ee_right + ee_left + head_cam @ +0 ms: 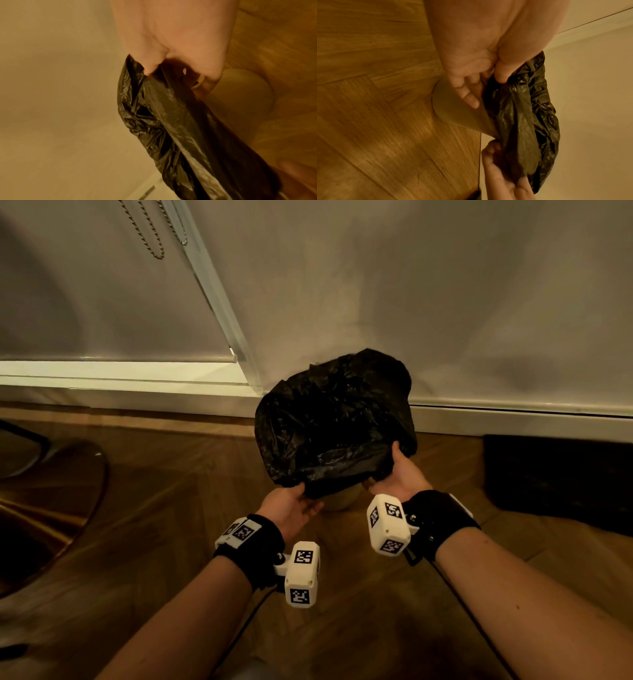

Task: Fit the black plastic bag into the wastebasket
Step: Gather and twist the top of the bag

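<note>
Where the wood floor (171,525) meets the white wall (445,302) w/ its baseboard, the black plastic bag (332,419) covers the top of the beige wastebasket (342,499), bunched over its rim. Left hand (291,510) pinches the bag's near edge btw. thumb and fingers (469,97); right hand (399,474) grips the same edge, fingers curled into the plastic.

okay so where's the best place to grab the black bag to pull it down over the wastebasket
Judging by its shape, grip the black bag at its folded near hem, from the person's side, one hand at each corner, as the left hand and right hand do. The hem hangs loose over the wastebasket wall.
</note>
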### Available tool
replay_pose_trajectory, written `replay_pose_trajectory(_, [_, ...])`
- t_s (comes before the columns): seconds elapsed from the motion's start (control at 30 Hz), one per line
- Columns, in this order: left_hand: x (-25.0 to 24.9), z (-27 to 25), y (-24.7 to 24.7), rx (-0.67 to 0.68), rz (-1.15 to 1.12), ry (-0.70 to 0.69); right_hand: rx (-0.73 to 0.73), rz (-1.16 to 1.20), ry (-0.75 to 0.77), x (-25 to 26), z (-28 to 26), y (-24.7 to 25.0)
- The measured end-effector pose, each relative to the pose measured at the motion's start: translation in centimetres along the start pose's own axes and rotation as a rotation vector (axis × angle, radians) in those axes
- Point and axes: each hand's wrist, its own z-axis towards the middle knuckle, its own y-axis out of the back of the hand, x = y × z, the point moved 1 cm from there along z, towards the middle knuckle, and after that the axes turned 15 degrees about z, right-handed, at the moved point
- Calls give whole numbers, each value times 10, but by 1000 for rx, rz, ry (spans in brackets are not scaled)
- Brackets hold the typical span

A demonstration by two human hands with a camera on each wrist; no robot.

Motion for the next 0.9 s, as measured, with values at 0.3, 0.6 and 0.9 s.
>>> replay_pose_trajectory(0.3, [-6, 0, 14, -38, -32, -36, 86, 55, -30, 3, -8, -13])
replay_pose_trajectory(0.6, [-29, -15, 5, 15, 96, 1, 101, -69, -55, 3, 7, 2])
replay_pose_trajectory(0.9, [-42, 15, 2, -331, 442, -19, -95, -243, 13, 13, -6, 12])
